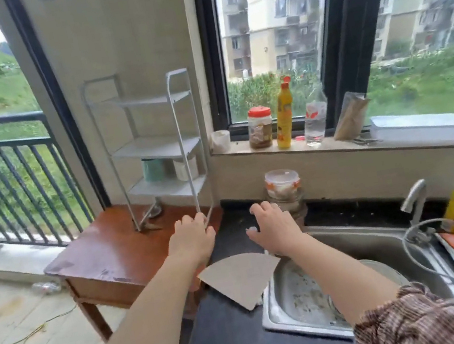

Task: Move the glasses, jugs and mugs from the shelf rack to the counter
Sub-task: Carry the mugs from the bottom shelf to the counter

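Both hands empty: my left hand [192, 240] touches the shelf rack [155, 148], right hand [272, 229] spread over the counter [232, 240]; two mugs [170, 168] remain shelved

- Wooden tabletop [106, 253]: carries the white shelf rack [154, 145].
- Rack's lowest shelf [166, 187]: a green mug [152, 169] and a white mug [185, 168].
- Dark tabletop [232, 240]: a cardboard piece [240, 278] and stacked containers [284, 192] by the wall.
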Motion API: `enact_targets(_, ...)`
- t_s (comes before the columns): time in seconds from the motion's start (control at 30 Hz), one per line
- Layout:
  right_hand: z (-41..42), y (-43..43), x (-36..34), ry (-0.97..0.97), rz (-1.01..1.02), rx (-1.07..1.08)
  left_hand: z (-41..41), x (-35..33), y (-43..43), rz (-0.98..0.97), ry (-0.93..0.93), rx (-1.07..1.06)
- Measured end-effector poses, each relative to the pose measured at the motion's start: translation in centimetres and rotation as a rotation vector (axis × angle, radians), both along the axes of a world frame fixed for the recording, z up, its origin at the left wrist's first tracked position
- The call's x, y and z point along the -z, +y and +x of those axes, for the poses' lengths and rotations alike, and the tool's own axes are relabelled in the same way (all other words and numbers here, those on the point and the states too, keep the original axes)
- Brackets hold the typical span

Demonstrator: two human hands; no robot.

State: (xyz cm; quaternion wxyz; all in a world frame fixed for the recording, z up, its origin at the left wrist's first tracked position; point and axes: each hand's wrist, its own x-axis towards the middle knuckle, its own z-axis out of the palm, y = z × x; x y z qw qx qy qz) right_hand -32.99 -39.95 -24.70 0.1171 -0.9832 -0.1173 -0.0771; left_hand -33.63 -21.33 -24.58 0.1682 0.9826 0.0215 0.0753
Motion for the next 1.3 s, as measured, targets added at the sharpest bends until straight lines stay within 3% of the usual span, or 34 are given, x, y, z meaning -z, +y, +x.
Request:
enact_targets(0.37, 15.3, 13.6, -0.3, 0.095, 0.09, -0.128, 15.2, -0.9, 12.4, -0.184, -0.01, -0.187)
enact_targets(0.57, 20.8, 20.4, 2.8, 0.204, 0.224, -0.097, 22.9, 1.7, 18.0, -0.234, 0.059, -0.102)
enact_targets(0.8, 27.2, 25.7, 4.9, 0.355, 0.529, 0.149, 32.3, 4.6, 23.2, -0.453, 0.167, -0.046)
enact_targets(1.03, 32.2, 27.4, 6.7, 0.386, 0.884, 0.444, 38.9, 6.5, 24.2, -0.602, 0.189, -0.084)
enact_targets(1.1, 33.3, 27.6, 7.0, 0.387, 1.003, 0.506, 39.8, 7.0, 24.0, -0.718, 0.234, -0.071)
enact_targets(1.23, 34.8, 27.9, 7.1, 0.364, 1.18, 0.561, 41.2, 7.5, 24.1, -1.134, 0.323, -0.075)
enact_targets(1.3, 35.5, 27.7, 7.1, 0.369, 1.28, 0.621, 41.7, 7.4, 24.2, -1.214, 0.354, -0.065)
